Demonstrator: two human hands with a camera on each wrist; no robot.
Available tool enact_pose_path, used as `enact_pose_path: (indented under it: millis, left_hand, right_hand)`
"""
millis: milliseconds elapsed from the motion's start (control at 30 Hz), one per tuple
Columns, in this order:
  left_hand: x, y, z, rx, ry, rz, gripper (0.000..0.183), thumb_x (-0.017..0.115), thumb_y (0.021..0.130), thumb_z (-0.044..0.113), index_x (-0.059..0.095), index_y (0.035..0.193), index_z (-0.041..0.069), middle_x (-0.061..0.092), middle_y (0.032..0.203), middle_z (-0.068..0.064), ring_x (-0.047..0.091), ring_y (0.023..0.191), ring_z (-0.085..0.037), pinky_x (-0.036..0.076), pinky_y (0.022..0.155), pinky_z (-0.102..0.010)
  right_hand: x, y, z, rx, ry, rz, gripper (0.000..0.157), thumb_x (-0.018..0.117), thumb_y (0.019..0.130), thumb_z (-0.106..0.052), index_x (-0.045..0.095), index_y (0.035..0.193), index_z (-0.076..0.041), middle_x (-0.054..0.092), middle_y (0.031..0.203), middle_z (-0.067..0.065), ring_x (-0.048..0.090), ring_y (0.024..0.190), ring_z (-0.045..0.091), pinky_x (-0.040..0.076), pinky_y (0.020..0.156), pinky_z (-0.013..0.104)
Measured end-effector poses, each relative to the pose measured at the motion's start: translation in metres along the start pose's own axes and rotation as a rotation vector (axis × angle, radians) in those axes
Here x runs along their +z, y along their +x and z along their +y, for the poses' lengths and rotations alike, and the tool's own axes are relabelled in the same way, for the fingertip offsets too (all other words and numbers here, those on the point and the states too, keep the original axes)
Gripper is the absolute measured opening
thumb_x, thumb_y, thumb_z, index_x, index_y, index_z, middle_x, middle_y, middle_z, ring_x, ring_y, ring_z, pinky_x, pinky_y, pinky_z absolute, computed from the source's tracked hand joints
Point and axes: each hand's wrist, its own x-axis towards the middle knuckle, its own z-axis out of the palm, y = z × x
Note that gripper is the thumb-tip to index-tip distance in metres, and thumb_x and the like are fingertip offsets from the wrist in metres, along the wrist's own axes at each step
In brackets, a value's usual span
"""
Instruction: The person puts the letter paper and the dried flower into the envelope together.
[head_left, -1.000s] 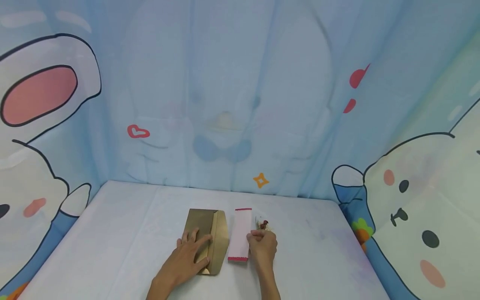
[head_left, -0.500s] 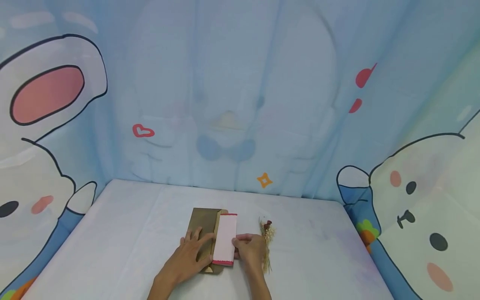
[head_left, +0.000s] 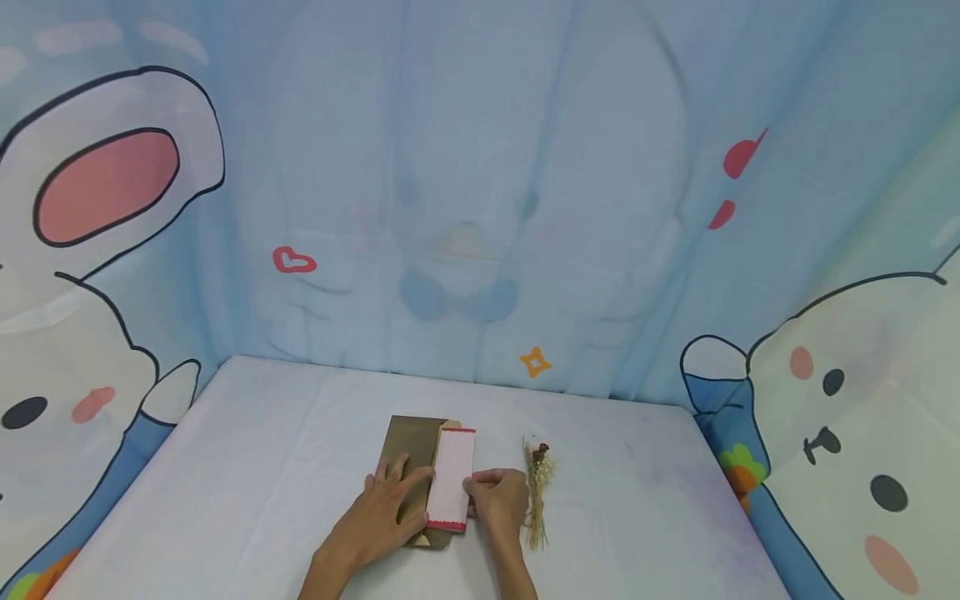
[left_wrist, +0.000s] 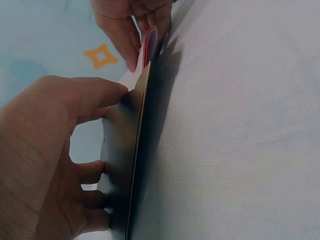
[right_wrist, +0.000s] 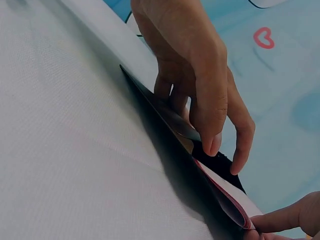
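A gold envelope (head_left: 411, 442) lies on the white cloth with its flap side to the right. My left hand (head_left: 378, 512) rests on it, fingers spread across its face and thumb near its lower edge. A pale pink folded card (head_left: 451, 479) with red trim along both short ends overlaps the envelope's flap, covering most of it. My right hand (head_left: 499, 500) pinches the card's right edge between thumb and fingers. In the right wrist view the card (right_wrist: 230, 195) shows its curved fold, its end slipping over the envelope's edge. The left wrist view shows the envelope (left_wrist: 120, 145) edge-on under my left fingers.
A small bunch of dried flowers (head_left: 538, 492) with a dark red bloom lies just right of my right hand. The white cloth (head_left: 637, 517) covers the table, and a blue cartoon-print curtain (head_left: 465, 183) hangs along its back and sides.
My right hand has carried the card left from the bare cloth onto the envelope's flap, uncovering the dried flowers. Over the last half second the hands barely move; my left hand stays on the envelope.
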Motion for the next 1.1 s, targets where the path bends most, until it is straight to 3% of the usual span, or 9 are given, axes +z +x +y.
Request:
enact_pose_path:
  millis: [267, 667, 1100]
  left_hand:
    - [0.001, -0.001, 0.0, -0.004, -0.021, -0.006, 0.056, 0.058, 0.099, 0.045, 0.043, 0.151, 0.033, 0.027, 0.164, -0.023, 0.017, 0.149, -0.059, 0.02, 0.116, -0.075]
    - [0.001, 0.001, -0.002, 0.007, -0.01, 0.009, 0.056, 0.058, 0.098, 0.046, 0.043, 0.15, 0.032, 0.029, 0.163, -0.025, 0.019, 0.147, -0.061, 0.021, 0.114, -0.077]
    - [0.001, 0.001, -0.003, -0.009, -0.006, -0.003, 0.058, 0.057, 0.098, 0.046, 0.041, 0.152, 0.033, 0.026, 0.164, -0.023, 0.018, 0.149, -0.059, 0.021, 0.115, -0.076]
  right_hand:
    - [0.003, -0.001, -0.003, -0.001, -0.021, 0.016, 0.006, 0.082, 0.074, -0.002, 0.076, 0.074, -0.003, 0.071, 0.063, 0.008, 0.062, 0.041, 0.013, 0.052, 0.04, 0.025]
    - [0.013, -0.003, -0.008, -0.092, -0.059, 0.072, 0.01, 0.084, 0.072, 0.001, 0.074, 0.07, -0.003, 0.07, 0.058, 0.008, 0.057, 0.035, 0.011, 0.049, 0.037, 0.025]
    - [0.023, -0.005, -0.011, -0.102, -0.067, 0.045, 0.009, 0.083, 0.072, 0.003, 0.075, 0.074, -0.001, 0.07, 0.059, 0.009, 0.058, 0.037, 0.01, 0.052, 0.039, 0.024]
